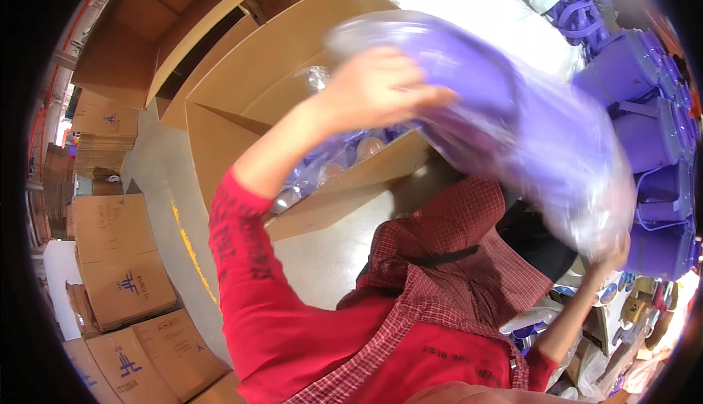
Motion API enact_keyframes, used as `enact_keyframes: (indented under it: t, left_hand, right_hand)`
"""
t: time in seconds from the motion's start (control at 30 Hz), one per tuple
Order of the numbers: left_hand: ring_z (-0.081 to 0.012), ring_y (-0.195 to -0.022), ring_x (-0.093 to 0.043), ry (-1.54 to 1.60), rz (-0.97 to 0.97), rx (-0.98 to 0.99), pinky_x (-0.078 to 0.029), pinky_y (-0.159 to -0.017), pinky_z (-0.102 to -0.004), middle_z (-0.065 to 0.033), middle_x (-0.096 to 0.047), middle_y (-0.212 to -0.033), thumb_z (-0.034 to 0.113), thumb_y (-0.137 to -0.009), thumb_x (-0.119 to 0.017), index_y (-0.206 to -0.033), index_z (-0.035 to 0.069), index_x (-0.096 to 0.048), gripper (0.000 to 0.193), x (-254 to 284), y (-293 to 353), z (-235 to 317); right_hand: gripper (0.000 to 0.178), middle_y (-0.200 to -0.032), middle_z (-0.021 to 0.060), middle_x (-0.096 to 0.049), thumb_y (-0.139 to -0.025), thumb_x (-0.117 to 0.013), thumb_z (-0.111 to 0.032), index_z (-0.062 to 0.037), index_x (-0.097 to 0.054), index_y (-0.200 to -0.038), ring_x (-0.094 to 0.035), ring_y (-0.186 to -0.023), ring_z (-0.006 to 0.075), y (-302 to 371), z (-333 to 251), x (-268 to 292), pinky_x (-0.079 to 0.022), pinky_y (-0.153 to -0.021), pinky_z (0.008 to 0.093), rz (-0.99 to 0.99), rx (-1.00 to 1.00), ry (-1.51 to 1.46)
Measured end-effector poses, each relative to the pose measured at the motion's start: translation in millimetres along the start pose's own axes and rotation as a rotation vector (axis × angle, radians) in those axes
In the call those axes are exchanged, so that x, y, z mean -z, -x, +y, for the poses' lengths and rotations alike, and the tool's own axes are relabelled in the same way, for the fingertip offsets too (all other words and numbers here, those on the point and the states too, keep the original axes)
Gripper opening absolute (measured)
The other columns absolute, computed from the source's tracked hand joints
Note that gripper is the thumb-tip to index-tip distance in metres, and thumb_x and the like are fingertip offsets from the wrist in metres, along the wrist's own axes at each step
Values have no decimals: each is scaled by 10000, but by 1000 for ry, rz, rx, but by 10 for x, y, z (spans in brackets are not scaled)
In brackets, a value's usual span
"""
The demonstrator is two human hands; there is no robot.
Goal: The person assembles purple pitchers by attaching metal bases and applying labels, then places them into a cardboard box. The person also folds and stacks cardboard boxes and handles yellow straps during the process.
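Left hand (381,85) grips purple bagged tub (469,89); right hand (611,257) pinches bag tail. Risk: slick plastic bag (586,184) slips, tub drops short of open carton (220,133) onto floor (157,177).

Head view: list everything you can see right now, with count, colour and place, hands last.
Bagged container: one, purple in clear plastic, blurred, held up at centre right.
Open carton: one, brown, ahead at centre, with clear-wrapped items inside.
Purple containers: several stacked, right edge.
Sealed cartons: several, brown, stacked at lower left.
Empty open carton: one, brown, upper left.
Floor: grey, with a yellow line.
Checked cloth: one, red, at the person's front.
Left hand: red sleeve, grips the bagged container's near side.
Right hand: holds the bag's lower end.
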State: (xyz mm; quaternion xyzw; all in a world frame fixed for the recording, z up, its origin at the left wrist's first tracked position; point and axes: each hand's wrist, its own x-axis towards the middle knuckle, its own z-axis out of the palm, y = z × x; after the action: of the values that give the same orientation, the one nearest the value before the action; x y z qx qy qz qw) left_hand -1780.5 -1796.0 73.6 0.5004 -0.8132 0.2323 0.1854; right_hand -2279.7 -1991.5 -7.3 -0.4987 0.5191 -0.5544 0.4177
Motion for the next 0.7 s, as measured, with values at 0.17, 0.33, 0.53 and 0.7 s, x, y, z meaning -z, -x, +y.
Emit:
enact_keyframes:
  t: [0.17,0.33,0.53,0.7]
  left_hand:
    - [-349,-873,-671,-242,-257,841,-526,-760,-412,-192,-693,-976,328,-846,-700,-1171,96,-665,401,619,1361,-790]
    - [-295,-795,-711,-569,-1034,960,-571,-678,-414,-133,-721,-845,162,-790,-651,-834,118,-739,107,-123,2614,-1607]
    - [-211,-891,-716,-475,-1321,846,-555,-725,-380,-46,-740,-915,184,-875,-561,-855,168,-764,204,-1745,3619,-1680]
    - [-238,-871,-714,-226,-1373,571,-549,-722,-410,-59,-738,-899,180,-841,-574,-834,150,-762,191,-2600,3542,-1436]
  right_hand:
    - [603,-1323,106,-564,-719,-801,-124,-100,-567,-1274,-533,-1230,257,1060,331,-2598,-455,-1002,394,-1160,865,440]
    - [208,-821,55,-645,-740,-661,-174,-79,-616,-920,-643,-846,185,1704,239,-3535,-495,-735,351,-1600,1311,726]
    - [100,-724,9,-543,-727,-585,-158,-94,-539,-789,-568,-733,176,1394,267,-2600,-442,-677,294,-1683,1275,604]
    - [107,-770,16,-559,-712,-583,-162,-100,-541,-789,-563,-750,160,1232,193,-2341,-435,-688,278,-1780,1092,713]
